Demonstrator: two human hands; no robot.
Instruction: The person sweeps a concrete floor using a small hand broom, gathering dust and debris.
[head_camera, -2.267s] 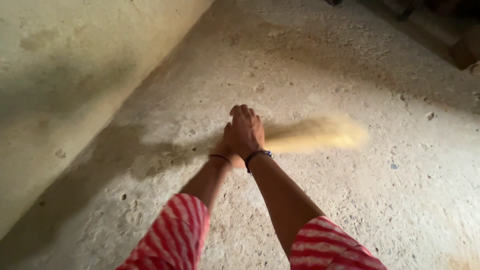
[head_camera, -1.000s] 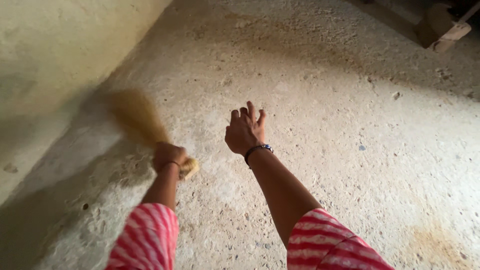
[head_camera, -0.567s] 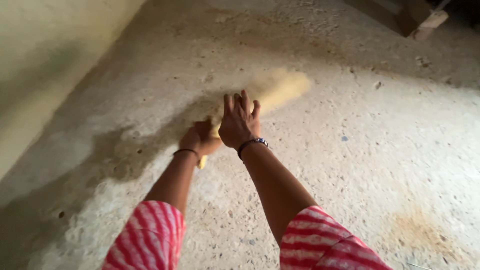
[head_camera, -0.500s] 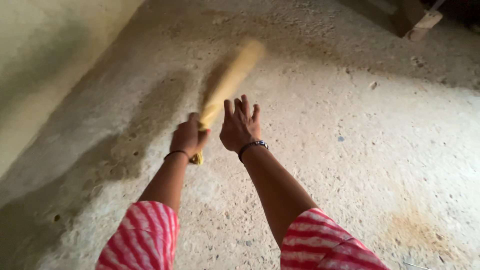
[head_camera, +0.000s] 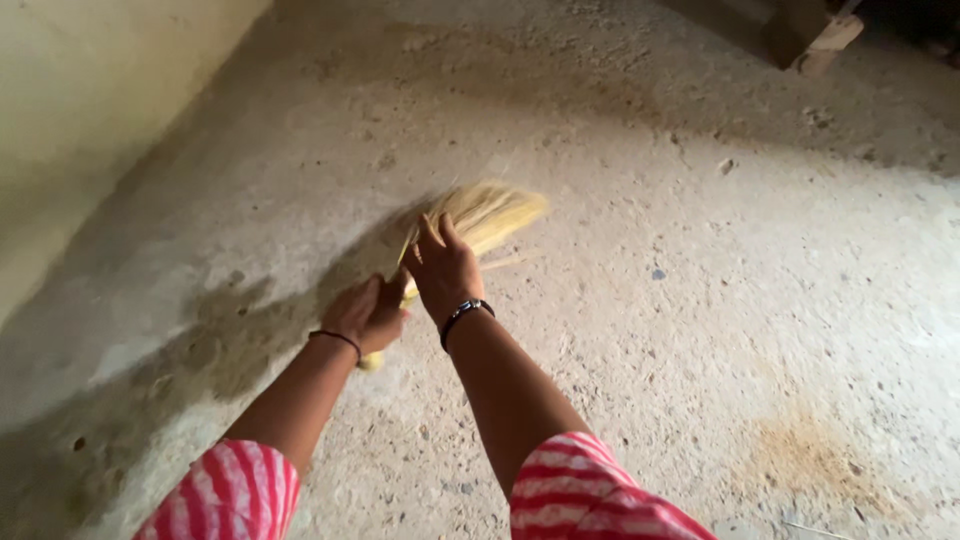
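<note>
Hands: left hand (head_camera: 366, 315) grips broom (head_camera: 482, 214); wall (head_camera: 90, 110) near.

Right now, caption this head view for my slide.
Left hand grips a straw broom on the concrete floor; right hand open above it.

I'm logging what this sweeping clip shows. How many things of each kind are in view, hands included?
Hands: 2, left hand and right hand
Broom: 1
Wristbands: 2, black band and dark bracelet
Wooden block: 1
Total: 6
</note>
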